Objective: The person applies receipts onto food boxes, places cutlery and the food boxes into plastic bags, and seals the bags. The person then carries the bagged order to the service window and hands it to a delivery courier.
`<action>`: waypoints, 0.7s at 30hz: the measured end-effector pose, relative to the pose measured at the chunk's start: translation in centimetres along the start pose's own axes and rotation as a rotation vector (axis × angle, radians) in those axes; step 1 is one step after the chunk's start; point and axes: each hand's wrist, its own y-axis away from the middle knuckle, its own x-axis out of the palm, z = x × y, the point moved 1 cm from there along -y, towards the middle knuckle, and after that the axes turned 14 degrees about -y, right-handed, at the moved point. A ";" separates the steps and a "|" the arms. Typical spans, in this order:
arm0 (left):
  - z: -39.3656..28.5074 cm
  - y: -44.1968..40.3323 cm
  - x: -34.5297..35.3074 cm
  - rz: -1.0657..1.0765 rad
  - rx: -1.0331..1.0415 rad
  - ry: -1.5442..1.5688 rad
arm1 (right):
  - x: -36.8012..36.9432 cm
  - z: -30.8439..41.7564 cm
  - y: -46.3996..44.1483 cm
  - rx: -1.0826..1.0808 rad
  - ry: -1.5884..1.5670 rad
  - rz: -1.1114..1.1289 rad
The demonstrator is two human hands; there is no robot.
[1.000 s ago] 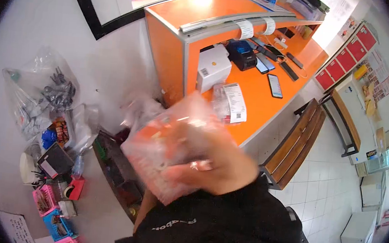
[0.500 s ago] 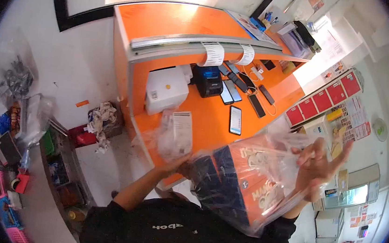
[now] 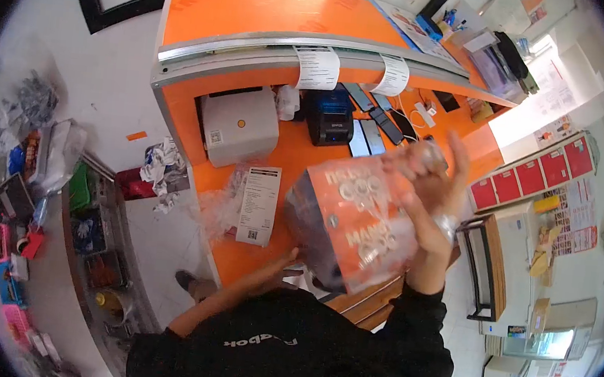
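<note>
A clear plastic bag (image 3: 361, 216) holding orange and dark packages with large light lettering is raised in front of my chest, tilted and slightly blurred. My right hand (image 3: 432, 201) grips the bag's upper right part, some fingers curled into the plastic and one pointing up; plastic also shows at the wrist. Low on the bag's left side, my left hand (image 3: 286, 263) holds it, most of its fingers hidden. On the orange counter left of the bag lies a printed receipt (image 3: 258, 206), with crumpled clear plastic (image 3: 224, 206) beside it.
A white printer (image 3: 239, 124) and a black printer (image 3: 328, 117) stand under the counter's shelf, near several phones (image 3: 367, 138) and cables. Two paper slips (image 3: 318, 68) hang from the shelf edge. Shelves with bins (image 3: 94, 234) are at left; a wooden-topped stand (image 3: 487, 268) is at right.
The bag has moved up and left and turned, showing more of its orange face. My right hand has shifted left with it. The receipt on the counter now shows fully.
</note>
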 end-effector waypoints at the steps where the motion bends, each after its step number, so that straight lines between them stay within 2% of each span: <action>1: 0.3 -0.5 -0.1 -0.004 -0.006 -0.015 | -0.1 -1.8 -0.9 0.012 -0.025 0.013; 7: 1.3 -1.2 -0.8 -0.181 0.076 -0.004 | 0.6 -6.4 -6.3 -0.060 -0.110 -0.002; 12: 0.4 0.0 -0.9 -0.405 0.114 -0.248 | 1.0 -8.2 -6.6 0.044 -0.114 -0.030; 13: 0.2 0.1 -1.1 -0.448 0.124 -0.298 | 0.0 -8.7 -5.9 0.075 -0.065 0.005; 14: 0.1 0.1 -1.4 -0.497 0.174 -0.326 | -0.6 -7.7 -4.8 0.209 0.017 0.044; 16: 0.1 0.0 -2.2 -0.594 0.281 -0.379 | -4.1 -7.7 -0.1 0.375 0.032 0.235; 17: -0.2 0.1 -2.5 -0.651 0.340 -0.366 | -6.9 -8.8 3.0 0.409 -0.035 0.386; 18: -0.6 0.3 -2.7 -0.706 0.399 -0.353 | -7.6 -6.2 4.3 0.424 -0.153 0.512; 19: -1.0 0.3 -2.9 -0.759 0.459 -0.340 | -11.2 -5.6 6.4 0.431 0.130 0.774; 21: -2.3 -0.3 -3.4 -0.861 0.562 -0.283 | -14.3 -3.9 8.5 0.292 -0.036 0.616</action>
